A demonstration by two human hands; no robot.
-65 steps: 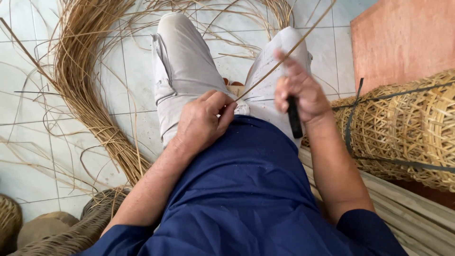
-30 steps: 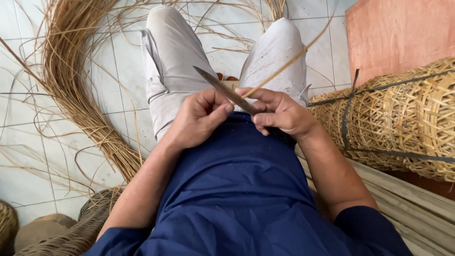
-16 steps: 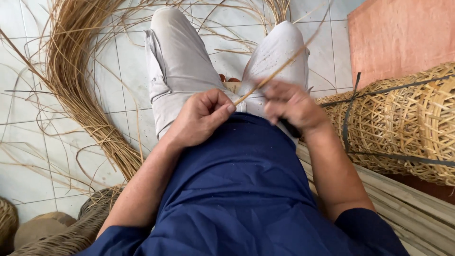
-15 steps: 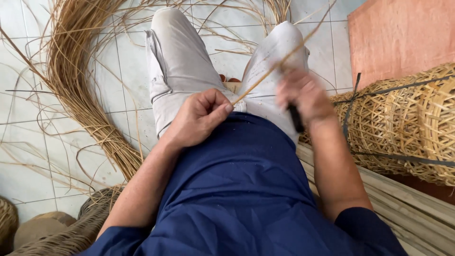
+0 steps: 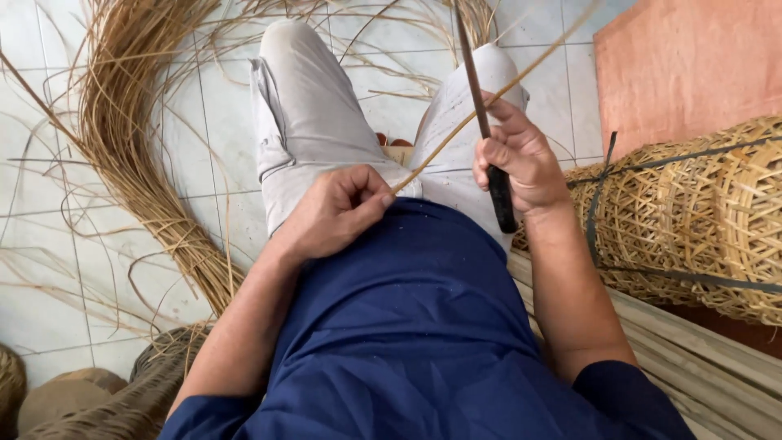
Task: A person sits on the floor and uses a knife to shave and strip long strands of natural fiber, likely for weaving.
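Note:
My left hand rests on my lap and pinches the near end of a thin rattan strip between thumb and forefinger. The strip runs up and to the right over my right thigh. My right hand grips a knife by its black handle. The dark blade points away from me and crosses the strip, with my right thumb touching the strip there. I sit in light grey trousers and a dark blue shirt.
A big curved bundle of loose rattan strips lies on the white tiled floor to my left. Woven cane baskets tied with dark bands lie at my right, beside an orange board. Wooden slats and another woven piece lie near me.
My right hand has slid the knife outward along the strip, from next to my left hand to over my right thigh. The blade now points away. My left hand stayed put.

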